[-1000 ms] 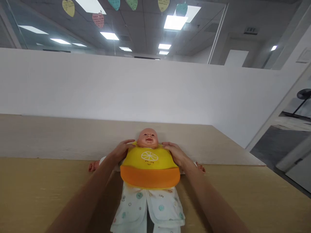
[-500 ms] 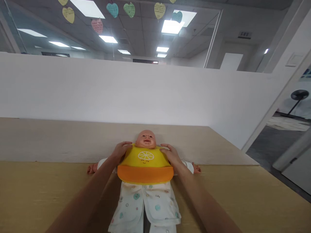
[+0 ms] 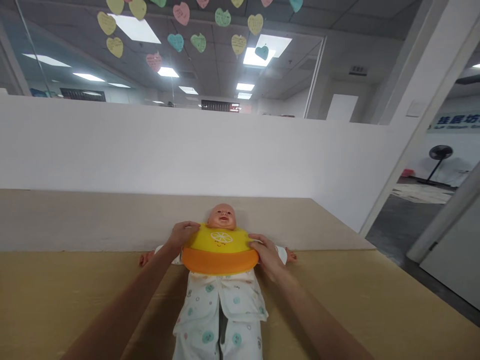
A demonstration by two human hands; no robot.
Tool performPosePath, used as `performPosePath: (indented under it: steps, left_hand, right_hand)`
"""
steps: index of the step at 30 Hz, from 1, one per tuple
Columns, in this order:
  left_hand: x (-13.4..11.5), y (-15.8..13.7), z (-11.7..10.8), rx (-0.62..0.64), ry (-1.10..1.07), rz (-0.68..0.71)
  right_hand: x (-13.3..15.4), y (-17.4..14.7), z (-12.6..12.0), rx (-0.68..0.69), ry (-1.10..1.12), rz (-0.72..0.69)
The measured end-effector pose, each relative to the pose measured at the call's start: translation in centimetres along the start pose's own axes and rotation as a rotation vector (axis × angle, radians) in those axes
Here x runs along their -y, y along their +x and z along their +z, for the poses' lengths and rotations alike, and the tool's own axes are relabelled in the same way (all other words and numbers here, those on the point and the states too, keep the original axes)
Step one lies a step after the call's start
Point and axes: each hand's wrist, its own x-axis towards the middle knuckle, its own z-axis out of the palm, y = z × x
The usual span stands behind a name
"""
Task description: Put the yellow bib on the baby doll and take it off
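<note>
A baby doll lies on its back with arms spread, in white patterned clothes. Over its chest is a yellow bib with a white citrus slice and an orange bottom pocket. My left hand is closed at the bib's upper left edge, fingertips by the doll's neck. On the other side my right hand touches the bib's right edge, its fingers stretched and apart. The undersides of both hands are hidden, as is the bib's neck fastening.
The doll lies across a wooden tabletop and a paler board against the white wall. Heart-shaped notes hang on the glass above. At right, a doorway shows a standing fan.
The view has tilted up and shifted slightly, showing more notes and doorway. My right hand has slid slightly down along the bib's edge; my left hand stays at the neck side.
</note>
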Motion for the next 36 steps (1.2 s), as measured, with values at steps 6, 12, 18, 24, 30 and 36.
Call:
performPosePath:
  steps: [6,12,18,24,30,36]
  left_hand:
    - [1.1,-2.6,-1.6,-0.119,0.233,0.231]
    - [5.4,-5.4,-6.6,-0.24,0.839,0.668]
    - [8.7,-4.5,-9.4,-0.181,1.189,0.869]
    - [9.3,-4.7,-9.6,-0.323,1.282,0.997]
    - [9.6,-10.8,-8.1,-0.387,1.213,1.196]
    - [9.6,-18.4,-6.4,-0.289,1.057,1.088]
  right_hand:
    - [-0.8,-1.3,-1.5,-0.116,-0.323,-0.242]
    - [-2.7,-3.0,-7.5,-0.228,-1.188,-0.684]
    - [-3.7,-1.7,-8.5,-0.263,-1.514,-0.724]
    - [-3.8,-1.3,-8.3,-0.286,-1.588,-0.733]
    - [-5.1,-6.5,-6.9,-0.272,-1.503,-0.757]
    - [-5.9,-13.3,-4.5,-0.152,-1.322,-0.662]
